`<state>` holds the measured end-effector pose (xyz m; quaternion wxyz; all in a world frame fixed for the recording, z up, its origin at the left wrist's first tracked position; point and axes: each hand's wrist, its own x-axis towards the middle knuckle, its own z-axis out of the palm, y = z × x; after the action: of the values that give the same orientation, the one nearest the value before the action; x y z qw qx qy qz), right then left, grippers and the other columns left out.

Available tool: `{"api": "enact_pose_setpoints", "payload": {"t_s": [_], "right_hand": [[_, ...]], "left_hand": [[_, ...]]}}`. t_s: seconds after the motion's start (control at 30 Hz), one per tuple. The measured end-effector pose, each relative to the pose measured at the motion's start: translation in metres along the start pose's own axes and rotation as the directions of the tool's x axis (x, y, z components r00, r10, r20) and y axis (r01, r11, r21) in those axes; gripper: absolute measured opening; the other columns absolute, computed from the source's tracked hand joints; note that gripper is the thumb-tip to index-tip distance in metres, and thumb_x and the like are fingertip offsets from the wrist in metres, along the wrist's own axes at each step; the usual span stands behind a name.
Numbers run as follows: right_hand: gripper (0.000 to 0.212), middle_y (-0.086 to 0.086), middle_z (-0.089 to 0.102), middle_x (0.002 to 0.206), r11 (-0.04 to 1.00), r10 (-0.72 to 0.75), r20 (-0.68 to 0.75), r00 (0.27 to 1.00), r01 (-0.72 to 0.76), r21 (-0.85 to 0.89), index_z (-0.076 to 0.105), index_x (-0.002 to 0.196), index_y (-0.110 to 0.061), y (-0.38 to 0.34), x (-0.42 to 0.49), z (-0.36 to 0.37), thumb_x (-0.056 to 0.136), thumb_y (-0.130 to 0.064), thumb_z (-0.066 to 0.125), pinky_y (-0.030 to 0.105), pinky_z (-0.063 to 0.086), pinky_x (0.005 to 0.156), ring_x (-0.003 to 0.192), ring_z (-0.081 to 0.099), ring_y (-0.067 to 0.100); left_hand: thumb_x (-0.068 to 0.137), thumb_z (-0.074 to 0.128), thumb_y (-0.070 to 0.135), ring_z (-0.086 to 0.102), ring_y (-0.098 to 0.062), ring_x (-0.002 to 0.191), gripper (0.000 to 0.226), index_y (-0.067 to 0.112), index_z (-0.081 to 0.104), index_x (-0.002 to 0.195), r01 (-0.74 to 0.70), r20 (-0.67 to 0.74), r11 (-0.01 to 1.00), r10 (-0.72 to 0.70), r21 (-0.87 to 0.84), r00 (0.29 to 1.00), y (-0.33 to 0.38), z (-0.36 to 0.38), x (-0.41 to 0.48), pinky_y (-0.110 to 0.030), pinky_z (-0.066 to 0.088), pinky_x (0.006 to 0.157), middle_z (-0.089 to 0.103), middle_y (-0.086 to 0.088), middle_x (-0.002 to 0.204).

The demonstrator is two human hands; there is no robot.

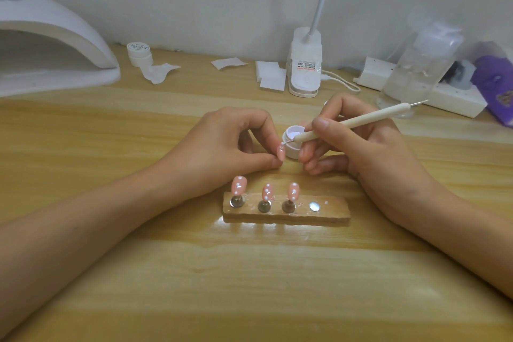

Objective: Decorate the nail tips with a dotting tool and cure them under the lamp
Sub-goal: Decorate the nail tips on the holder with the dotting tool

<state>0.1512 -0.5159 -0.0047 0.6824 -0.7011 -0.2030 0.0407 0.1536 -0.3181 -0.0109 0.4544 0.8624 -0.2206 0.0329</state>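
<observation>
Head view. Left hand [236, 144] rests on the surface [249, 272] with its fingers [268, 130] curled. Thumb and forefinger pinch one pink nail tip [281, 153] by its lower end, and the tip stands upright just past the fingertips. Right hand [369, 147] grips the dotting tool [352, 122] pen-fashion, fingers [322, 123] pressed together round the shaft. The tool's fine metal point meets the upper end of the held nail tip, where a white bead shows. An open gel pot [290, 147] sits directly behind that tip, between the two hands. Whether it touches the right fingers cannot be told.

Count:
- **Nail tips:** four in all. One is held and three are mounted tips [268, 191], each bearing white dots.
- **Wooden holder [333, 214]:** one, lying nearer the person than the hands. It carries three metal stands and one bare metal disc [314, 206].
- **Dotting tool:** one.
- **Pots:** two, the open one and a lidded jar [139, 53] at the back left.
- **Curing lamp [50, 44]:** one, at the far left, well apart from the hands.

Along the back edge lie white wipes [270, 75], a desk lamp base [304, 64], a clear bottle [416, 64], a power strip [449, 97] and a purple pack [497, 83].
</observation>
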Motion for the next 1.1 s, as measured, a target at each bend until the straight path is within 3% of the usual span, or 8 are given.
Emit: {"api": "enact_pose_setpoints", "payload": {"t_s": [1.1], "right_hand": [[0.015, 0.006, 0.070, 0.071, 0.990, -0.127, -0.070, 0.989, 0.131, 0.059, 0.056, 0.080, -0.017, -0.0025, -0.0001, -0.0021, 0.089, -0.028, 0.060, 0.025, 0.053, 0.057, 0.063, 0.066, 0.018]], "left_hand": [[0.077, 0.080, 0.012, 0.054, 0.005, 0.050, 0.016, 0.022, 0.069, 0.074, 0.011, 0.002, 1.000, -0.011, -0.012, 1.000, -0.0006, -0.0001, -0.0008, -0.003, 0.035, 0.051, 0.059, 0.028, 0.055]]}}
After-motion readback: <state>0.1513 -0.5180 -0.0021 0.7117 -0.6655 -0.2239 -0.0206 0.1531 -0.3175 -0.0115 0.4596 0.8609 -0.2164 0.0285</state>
